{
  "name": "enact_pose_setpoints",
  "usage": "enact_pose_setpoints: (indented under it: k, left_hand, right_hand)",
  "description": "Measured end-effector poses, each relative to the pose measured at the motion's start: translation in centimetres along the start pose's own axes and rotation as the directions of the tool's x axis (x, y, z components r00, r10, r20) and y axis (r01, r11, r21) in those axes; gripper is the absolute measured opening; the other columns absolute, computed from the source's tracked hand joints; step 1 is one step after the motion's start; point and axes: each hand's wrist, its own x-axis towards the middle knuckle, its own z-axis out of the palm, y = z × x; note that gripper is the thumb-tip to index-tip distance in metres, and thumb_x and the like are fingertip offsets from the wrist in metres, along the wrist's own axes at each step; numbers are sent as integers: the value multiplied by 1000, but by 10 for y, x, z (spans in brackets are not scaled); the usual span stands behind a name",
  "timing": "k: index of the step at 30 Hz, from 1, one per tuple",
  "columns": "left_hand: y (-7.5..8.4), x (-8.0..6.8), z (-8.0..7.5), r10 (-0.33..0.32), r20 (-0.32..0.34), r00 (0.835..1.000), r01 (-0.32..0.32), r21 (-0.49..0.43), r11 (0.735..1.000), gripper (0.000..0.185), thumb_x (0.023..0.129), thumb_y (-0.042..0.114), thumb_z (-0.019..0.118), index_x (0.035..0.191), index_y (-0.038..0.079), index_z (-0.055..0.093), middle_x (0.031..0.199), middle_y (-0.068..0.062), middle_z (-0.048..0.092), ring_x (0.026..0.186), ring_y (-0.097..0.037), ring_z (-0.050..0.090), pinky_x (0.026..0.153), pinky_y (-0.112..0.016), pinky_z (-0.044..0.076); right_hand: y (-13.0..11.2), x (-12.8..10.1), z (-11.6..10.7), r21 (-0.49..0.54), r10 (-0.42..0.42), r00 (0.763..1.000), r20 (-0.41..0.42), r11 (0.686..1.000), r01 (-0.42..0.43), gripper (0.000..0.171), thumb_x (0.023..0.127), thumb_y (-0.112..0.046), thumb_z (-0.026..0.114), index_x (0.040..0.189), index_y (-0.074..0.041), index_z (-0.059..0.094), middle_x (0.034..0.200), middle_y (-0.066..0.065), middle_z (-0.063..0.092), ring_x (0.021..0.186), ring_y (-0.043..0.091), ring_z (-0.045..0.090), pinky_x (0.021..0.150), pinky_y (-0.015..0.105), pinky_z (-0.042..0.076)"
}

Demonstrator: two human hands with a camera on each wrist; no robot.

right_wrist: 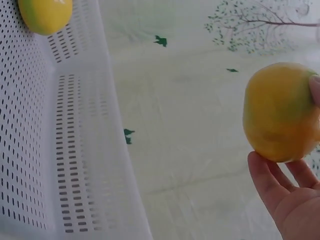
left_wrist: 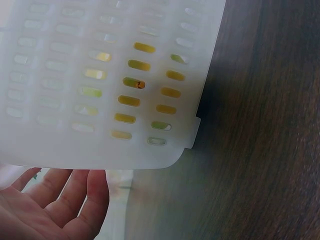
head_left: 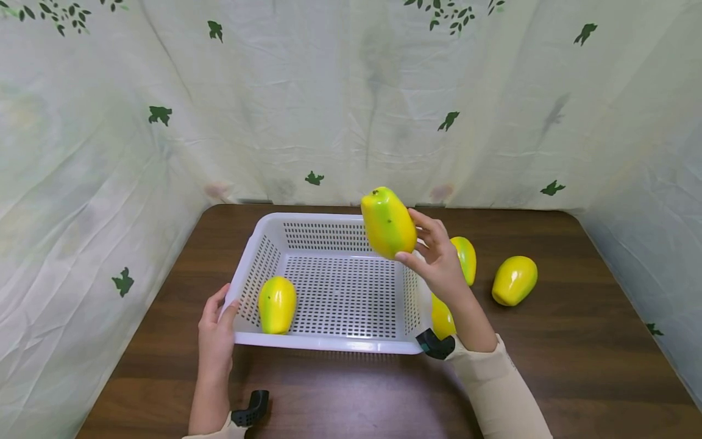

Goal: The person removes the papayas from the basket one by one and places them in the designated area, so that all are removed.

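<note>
- Five yellow-green fruits are in sight, mango-like or papaya-like in shape, and one white basket.
- The first fruit is up in the air over the basket's right side, held in the right hand. The grip is fingers and thumb curled round its lower right flank, with most of the fruit showing.
- From the right wrist view that same fruit sits on the fingertips, orange-yellow with a green patch.
- The second fruit lies inside the basket, in its near left corner, resting on the perforated floor against the left wall.
- The third fruit is on the counter just beyond the right hand, outside the basket, partly hidden by the hand.
- The fourth fruit is also outside, tight against the basket's right wall and half hidden under the right forearm.
- The fifth fruit lies alone on the counter, farther right, well apart from the basket.
- The left hand is at the basket's near left corner, its fingers laid against the rim. The grip looks loose, fingers nearly straight; the left wrist view shows the palm open under the basket's edge.
- The basket sits flat on the dark wooden counter, its long side toward the person.
- One pale curtain with dark leaf prints hangs round three sides.
</note>
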Motion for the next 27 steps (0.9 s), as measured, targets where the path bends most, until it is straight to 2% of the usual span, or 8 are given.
enact_pose_setpoints:
  k: [1, 2, 7, 8, 16, 27]
  left_hand:
    - [-11, 6, -2, 17, -3, 1000, -17, 1, 1000, 45, 93, 34, 44, 136, 22, 38, 130, -7, 46, 109, -24, 48, 90, -47, 39]
    - [-11, 7, -2, 16, -3, 1000, -16, 0, 1000, 45, 93, 34, 44, 136, 22, 37, 130, -7, 46, 109, -24, 48, 90, -47, 39]
    - [-10, 6, -2, 17, -9, 1000, -17, -3, 1000, 45, 93, 34, 44, 136, 22, 38, 130, -7, 46, 109, -23, 48, 91, -46, 39]
    - [0, 0, -1, -1, -8, 1000, 1, -5, 1000, 44, 94, 31, 43, 136, 19, 37, 130, -9, 45, 110, -25, 48, 92, -49, 37]
    - [1, 0, -1, 3, -11, 1000, -3, 0, 1000, 44, 94, 30, 43, 136, 18, 38, 130, -9, 45, 108, -24, 48, 91, -48, 38]
    - [1, -1, 1, 4, -11, 1000, -5, -16, 1000, 44, 94, 30, 44, 136, 18, 38, 130, -10, 45, 108, -25, 48, 91, -49, 38]
  right_hand:
    - [0, -2, -2, 2, -5, 1000, -10, 1000, 5, 65, 78, -5, 67, 135, -6, 37, 119, 10, 39, 110, 24, 46, 92, 32, 40]
    - [0, -4, -4, 2, -6, 1000, -18, 1000, 6, 65, 78, -4, 67, 135, -6, 36, 119, 10, 39, 110, 24, 46, 92, 32, 40]
    - [1, -15, -16, -10, 2, 997, -75, 1000, -3, 64, 78, 0, 66, 135, -5, 36, 120, 10, 39, 110, 22, 46, 92, 30, 39]
    - [1, -18, -18, -16, 9, 996, -88, 1000, -10, 64, 78, 1, 65, 135, -5, 37, 119, 10, 39, 110, 22, 46, 92, 29, 39]
    - [10, -42, -32, -13, 59, 983, -177, 998, -62, 64, 77, 9, 64, 134, -4, 38, 118, 10, 37, 109, 20, 46, 91, 24, 39]
    - [27, -88, -51, -50, 201, 931, -306, 973, -227, 64, 77, 12, 62, 135, -5, 38, 118, 6, 38, 110, 14, 46, 88, 18, 40]
